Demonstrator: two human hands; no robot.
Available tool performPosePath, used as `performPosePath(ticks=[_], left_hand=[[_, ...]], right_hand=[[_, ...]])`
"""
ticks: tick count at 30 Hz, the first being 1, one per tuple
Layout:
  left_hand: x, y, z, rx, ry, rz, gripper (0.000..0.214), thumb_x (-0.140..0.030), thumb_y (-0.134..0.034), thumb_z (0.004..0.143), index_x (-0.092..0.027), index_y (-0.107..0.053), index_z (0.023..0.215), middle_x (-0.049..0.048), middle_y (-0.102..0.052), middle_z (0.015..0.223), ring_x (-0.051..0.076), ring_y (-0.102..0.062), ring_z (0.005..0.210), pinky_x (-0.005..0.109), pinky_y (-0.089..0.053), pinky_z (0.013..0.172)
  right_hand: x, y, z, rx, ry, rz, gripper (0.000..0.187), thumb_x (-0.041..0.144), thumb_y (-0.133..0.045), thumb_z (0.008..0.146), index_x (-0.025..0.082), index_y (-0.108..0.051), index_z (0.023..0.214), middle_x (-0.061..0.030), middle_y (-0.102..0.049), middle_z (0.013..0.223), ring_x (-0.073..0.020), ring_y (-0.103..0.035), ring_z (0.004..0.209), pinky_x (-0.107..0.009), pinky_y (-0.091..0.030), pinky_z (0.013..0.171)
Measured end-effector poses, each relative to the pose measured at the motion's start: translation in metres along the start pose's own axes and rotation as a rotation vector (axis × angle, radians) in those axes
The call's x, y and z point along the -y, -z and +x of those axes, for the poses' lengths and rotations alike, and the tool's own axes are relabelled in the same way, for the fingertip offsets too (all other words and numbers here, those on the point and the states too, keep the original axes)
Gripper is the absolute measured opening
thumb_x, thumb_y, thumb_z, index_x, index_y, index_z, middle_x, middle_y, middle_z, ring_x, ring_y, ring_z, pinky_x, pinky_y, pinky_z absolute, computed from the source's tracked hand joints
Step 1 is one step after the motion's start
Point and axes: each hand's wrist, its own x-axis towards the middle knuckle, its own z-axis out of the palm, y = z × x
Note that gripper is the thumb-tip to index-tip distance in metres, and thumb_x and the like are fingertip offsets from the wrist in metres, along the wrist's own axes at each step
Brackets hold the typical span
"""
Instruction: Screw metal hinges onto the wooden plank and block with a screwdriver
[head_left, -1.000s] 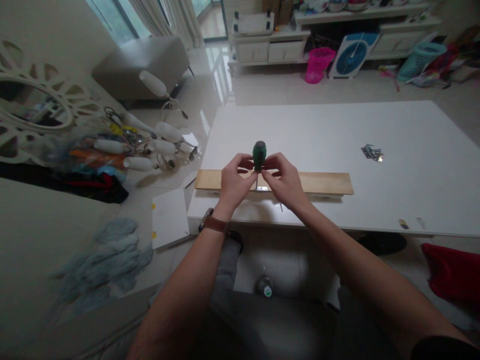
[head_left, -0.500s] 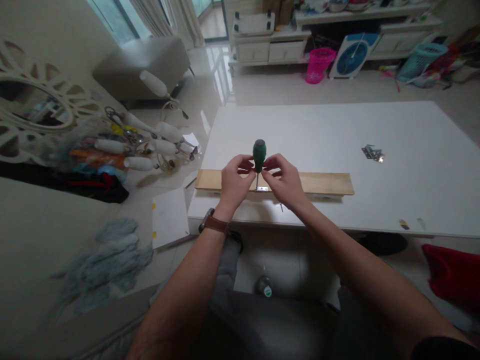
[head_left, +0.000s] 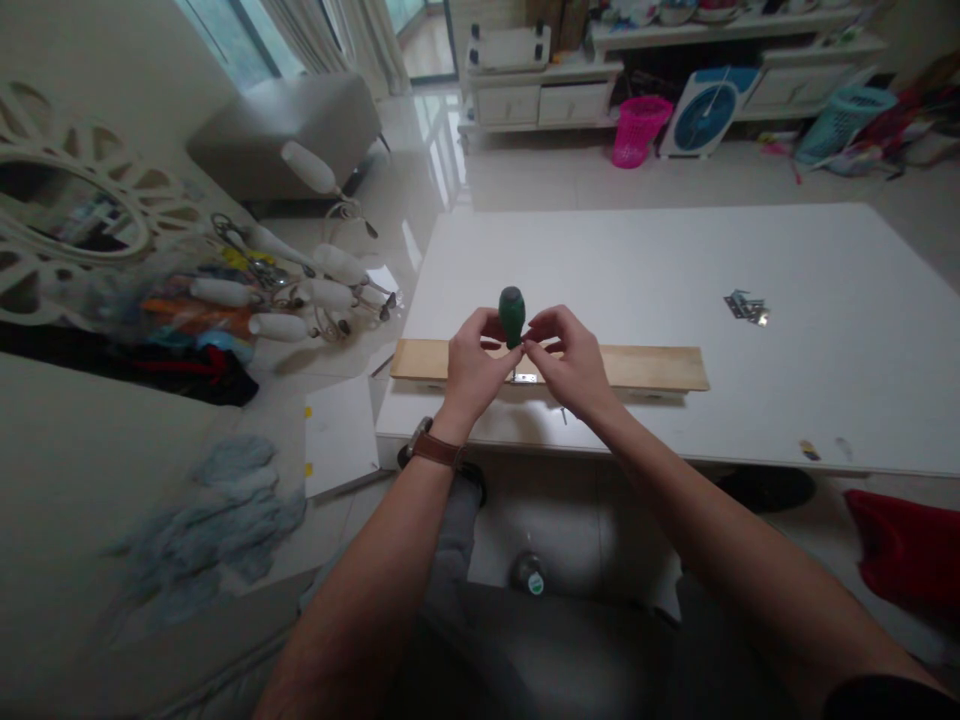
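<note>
A green-handled screwdriver (head_left: 512,318) stands close to upright over a small metal plate (head_left: 524,378) at the front edge of a long wooden board (head_left: 652,367). My left hand (head_left: 480,370) has its thumb and fingers closed about the screwdriver's lower end. My right hand (head_left: 568,362) pinches at the base of the handle from the other side. The screwdriver's tip is partly hidden by my left thumb and meets the plate's left end. A loose screw (head_left: 564,415) lies on the white tabletop (head_left: 615,270) just in front of the board.
Several metal brackets (head_left: 746,307) lie in a pile at the right of the tabletop. Small bits (head_left: 808,449) lie near its front right edge. A white panel (head_left: 341,437) and a lamp with several white shades (head_left: 322,292) are at the left. A bottle (head_left: 529,573) is on the floor below.
The screwdriver's handle has tilted left and dropped slightly. My left hand has shifted a little to the right, while my right hand stays almost in place.
</note>
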Motion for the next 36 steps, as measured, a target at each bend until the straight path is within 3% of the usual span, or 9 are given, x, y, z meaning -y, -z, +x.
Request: performPosePath(ticks=[8, 19, 29, 36], left_hand=[[0.0017, 0.0005, 0.0003, 0.034, 0.002, -0.041, 0.033, -0.007, -0.079, 0.078, -0.023, -0.064, 0.103, 0.0000, -0.076, 0.097, 0.016, -0.073, 0.091, 0.031, -0.062, 0.081], [0.0045, 0.0022, 0.0014, 0.030, -0.065, -0.010, 0.032, -0.001, -0.066, 0.076, -0.023, -0.068, 0.099, -0.0006, -0.066, 0.094, 0.012, -0.066, 0.082, 0.025, -0.061, 0.073], [0.0008, 0.0011, 0.0003, 0.031, -0.052, -0.009, 0.040, -0.003, -0.077, 0.073, -0.023, -0.064, 0.104, -0.0007, -0.072, 0.098, 0.013, -0.069, 0.086, 0.027, -0.061, 0.077], [0.0027, 0.0006, 0.0008, 0.032, -0.025, -0.083, 0.045, 0.000, -0.076, 0.073, -0.024, -0.063, 0.109, -0.0014, -0.073, 0.095, 0.014, -0.072, 0.087, 0.029, -0.063, 0.080]], right_hand=[[-0.0003, -0.0002, 0.0006, 0.024, 0.023, -0.022, 0.018, 0.022, -0.063, 0.083, 0.025, -0.061, 0.100, -0.0046, -0.073, 0.106, -0.0197, -0.071, 0.093, -0.034, -0.056, 0.072], [0.0005, -0.0003, 0.0000, 0.035, -0.007, 0.015, 0.013, 0.025, -0.065, 0.086, 0.026, -0.058, 0.097, -0.0029, -0.077, 0.100, -0.0211, -0.074, 0.094, -0.035, -0.058, 0.073], [-0.0017, -0.0002, 0.0012, 0.031, -0.004, 0.004, 0.016, 0.030, -0.070, 0.086, 0.026, -0.058, 0.096, -0.0019, -0.076, 0.098, -0.0190, -0.071, 0.087, -0.034, -0.056, 0.071], [-0.0003, 0.0003, 0.0001, 0.042, 0.006, 0.005, 0.017, 0.029, -0.070, 0.086, 0.025, -0.062, 0.099, -0.0031, -0.075, 0.100, -0.0192, -0.070, 0.088, -0.035, -0.055, 0.072]])
